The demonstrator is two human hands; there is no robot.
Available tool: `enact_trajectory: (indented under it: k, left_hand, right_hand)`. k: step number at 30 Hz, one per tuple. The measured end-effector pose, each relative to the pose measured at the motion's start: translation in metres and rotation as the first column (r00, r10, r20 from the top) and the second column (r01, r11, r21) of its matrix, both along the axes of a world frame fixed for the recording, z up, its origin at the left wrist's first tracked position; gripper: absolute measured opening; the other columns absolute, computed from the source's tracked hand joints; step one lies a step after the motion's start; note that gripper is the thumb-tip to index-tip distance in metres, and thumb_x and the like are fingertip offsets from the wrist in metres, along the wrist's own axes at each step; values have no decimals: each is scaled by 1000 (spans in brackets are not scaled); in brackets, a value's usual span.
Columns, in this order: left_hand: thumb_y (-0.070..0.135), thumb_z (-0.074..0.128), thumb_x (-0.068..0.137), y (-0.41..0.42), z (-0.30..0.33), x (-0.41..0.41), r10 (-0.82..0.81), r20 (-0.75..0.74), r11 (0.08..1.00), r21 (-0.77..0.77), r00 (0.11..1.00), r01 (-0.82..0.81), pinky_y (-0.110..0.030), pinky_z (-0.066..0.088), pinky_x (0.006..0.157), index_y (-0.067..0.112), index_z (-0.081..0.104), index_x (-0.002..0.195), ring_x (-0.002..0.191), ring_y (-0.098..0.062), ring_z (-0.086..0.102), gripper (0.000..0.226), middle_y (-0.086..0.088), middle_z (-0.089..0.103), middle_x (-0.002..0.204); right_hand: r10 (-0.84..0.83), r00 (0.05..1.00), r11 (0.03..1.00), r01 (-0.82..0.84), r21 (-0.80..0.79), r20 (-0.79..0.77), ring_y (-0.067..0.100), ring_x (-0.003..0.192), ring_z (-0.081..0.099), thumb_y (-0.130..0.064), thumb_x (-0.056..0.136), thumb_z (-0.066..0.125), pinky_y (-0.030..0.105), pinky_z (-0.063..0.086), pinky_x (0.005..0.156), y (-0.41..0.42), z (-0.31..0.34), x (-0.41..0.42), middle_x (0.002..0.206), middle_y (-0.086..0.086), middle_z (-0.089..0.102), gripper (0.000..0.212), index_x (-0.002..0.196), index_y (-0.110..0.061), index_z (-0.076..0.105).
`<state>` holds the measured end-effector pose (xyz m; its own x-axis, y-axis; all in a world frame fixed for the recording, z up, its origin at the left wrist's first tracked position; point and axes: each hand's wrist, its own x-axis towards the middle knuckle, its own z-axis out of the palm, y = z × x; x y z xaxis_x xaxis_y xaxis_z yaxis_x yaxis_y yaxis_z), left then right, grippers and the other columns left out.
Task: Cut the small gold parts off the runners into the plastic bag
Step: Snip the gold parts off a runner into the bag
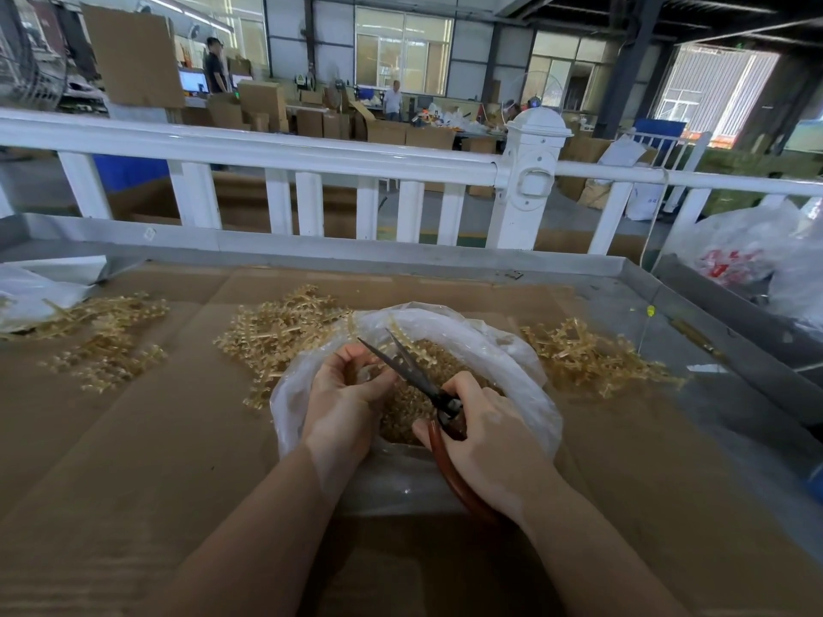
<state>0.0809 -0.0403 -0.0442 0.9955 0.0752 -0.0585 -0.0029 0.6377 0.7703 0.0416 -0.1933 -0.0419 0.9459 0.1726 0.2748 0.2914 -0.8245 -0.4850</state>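
Observation:
An open clear plastic bag (pixel 512 349) sits mid-table, holding a heap of small gold parts (pixel 403 411). My left hand (pixel 343 394) is over the bag, its fingers curled round a gold runner (pixel 414 356) that sticks up past the blades. My right hand (pixel 485 429) grips the red-brown handles of scissors (pixel 409 371). The dark blades are apart and point up-left, beside my left fingers. Part of the runner is hidden inside my left hand.
Piles of gold runners lie on the cardboard-covered table: one at the left (pixel 107 336), one behind the bag (pixel 285 331), one at the right (pixel 592 354). A white railing (pixel 276 149) stands behind the table. Plastic bags (pixel 757 256) lie at the far right.

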Motion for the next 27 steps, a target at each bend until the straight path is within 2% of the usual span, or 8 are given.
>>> enact_trajectory:
  k: [4, 10, 14, 17, 21, 27]
  left_hand:
    - [-23, 47, 84, 0, 5, 0, -11, 7, 1000, 21, 1000, 10, -25, 57, 69, 2, 51, 116, 81, -22, 63, 42, -15, 62, 90]
    - [-23, 45, 84, 0, 7, -1, -24, 13, 999, -22, 1000, 25, -22, 57, 66, 4, 51, 110, 81, -21, 62, 37, -13, 61, 90]
    - [-22, 46, 84, -2, 4, 1, -51, 44, 997, -55, 998, 53, -25, 58, 72, 5, 49, 117, 84, -21, 63, 43, -15, 61, 92]
    - [-24, 47, 81, -1, 1, 4, -55, 55, 998, -36, 997, 57, -21, 57, 65, 3, 52, 107, 81, -20, 66, 38, -14, 64, 91]
    - [-24, 52, 74, -1, -4, 7, -80, 77, 997, 4, 994, 80, -23, 57, 67, 5, 56, 98, 78, -19, 70, 38, -11, 67, 86]
    - [-26, 49, 76, -2, -6, 10, -71, 112, 997, 26, 991, 69, -22, 57, 65, 7, 56, 95, 75, -17, 71, 38, -7, 70, 78]
  right_hand:
    - [0, 1000, 1000, 0, 11, -21, 12, 93, 50, -56, 85, 55, 30, 45, 85, 0, 3, 0, 96, -6, 55, 30, 100, -33, 41]
    - [6, 999, 1000, -5, 25, -36, 12, 93, 50, -55, 86, 56, 30, 44, 85, 0, 6, -1, 96, -6, 55, 30, 99, -32, 42]
    - [-3, 1000, 999, 4, 45, -25, 13, 91, 51, -54, 86, 57, 30, 44, 84, 0, 6, -1, 94, -6, 55, 29, 98, -31, 43]
    - [9, 999, 997, -6, 72, -46, 12, 91, 52, -54, 86, 56, 33, 46, 84, -1, 8, 0, 93, -7, 56, 28, 96, -31, 43]
    - [31, 997, 995, -24, 101, -66, 11, 85, 55, -55, 87, 55, 37, 49, 80, -1, 10, 2, 88, -8, 57, 28, 91, -31, 41]
    - [28, 999, 997, -25, 70, -35, 10, 83, 56, -57, 86, 54, 32, 49, 76, -2, 9, 2, 86, -8, 57, 31, 91, -31, 39]
